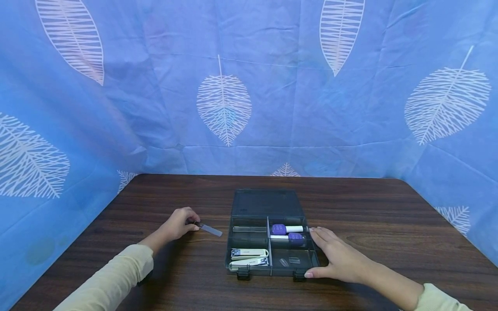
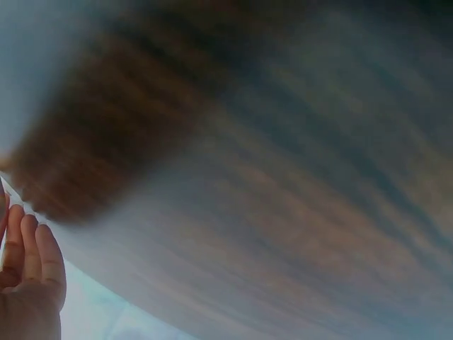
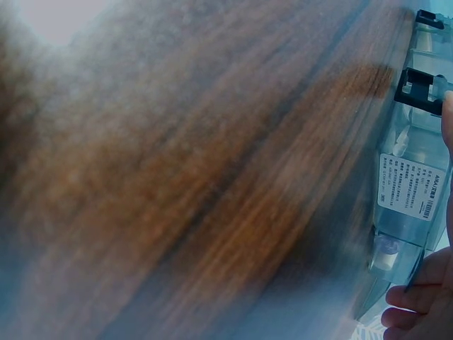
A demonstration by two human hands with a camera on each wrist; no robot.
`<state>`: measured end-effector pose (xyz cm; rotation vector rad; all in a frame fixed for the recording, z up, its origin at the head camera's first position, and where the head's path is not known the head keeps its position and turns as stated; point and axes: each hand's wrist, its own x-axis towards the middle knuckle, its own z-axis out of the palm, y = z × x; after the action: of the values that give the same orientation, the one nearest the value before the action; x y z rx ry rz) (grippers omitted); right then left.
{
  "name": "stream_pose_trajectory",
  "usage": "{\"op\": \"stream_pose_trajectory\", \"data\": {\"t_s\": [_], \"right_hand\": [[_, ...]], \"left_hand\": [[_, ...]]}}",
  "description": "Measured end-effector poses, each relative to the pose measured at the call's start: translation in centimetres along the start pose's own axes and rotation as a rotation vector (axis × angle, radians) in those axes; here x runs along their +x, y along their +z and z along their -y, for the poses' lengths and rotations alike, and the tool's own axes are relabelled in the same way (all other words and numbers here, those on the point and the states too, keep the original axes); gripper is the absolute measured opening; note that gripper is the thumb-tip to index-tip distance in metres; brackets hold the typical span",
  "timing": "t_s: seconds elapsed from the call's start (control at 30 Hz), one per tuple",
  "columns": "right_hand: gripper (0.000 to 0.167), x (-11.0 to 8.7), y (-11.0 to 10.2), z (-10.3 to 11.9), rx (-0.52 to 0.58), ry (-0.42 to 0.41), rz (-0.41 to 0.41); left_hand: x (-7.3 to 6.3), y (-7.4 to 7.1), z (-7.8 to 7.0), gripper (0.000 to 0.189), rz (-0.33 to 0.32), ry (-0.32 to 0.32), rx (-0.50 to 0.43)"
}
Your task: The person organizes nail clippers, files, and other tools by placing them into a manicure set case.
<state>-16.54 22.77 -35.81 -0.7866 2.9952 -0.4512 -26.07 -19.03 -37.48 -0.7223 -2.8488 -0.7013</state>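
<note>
In the head view, my left hand pinches one end of a nail file, a slim frosted strip, above the table. In the left wrist view, the fingers of that hand show at the lower left; the file is out of sight. A dark translucent compartment box lies to the right with its lid folded back. My right hand rests along the box's right side, fingers extended, thumb by the front latch. Inside are nail clippers, purple polish bottles and small clear pieces.
The box stands on a dark wood table. A blue cloth with white leaf prints hangs around the back and sides. A printed label shows on the box in the right wrist view.
</note>
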Motion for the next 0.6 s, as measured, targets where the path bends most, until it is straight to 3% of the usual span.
{"op": "stream_pose_trajectory", "data": {"t_s": [0.6], "right_hand": [[0.105, 0.05, -0.02, 0.12, 0.024, 0.026, 0.018]], "left_hand": [[-1.03, 0.19, -0.02, 0.007, 0.007, -0.101, 0.006]]}}
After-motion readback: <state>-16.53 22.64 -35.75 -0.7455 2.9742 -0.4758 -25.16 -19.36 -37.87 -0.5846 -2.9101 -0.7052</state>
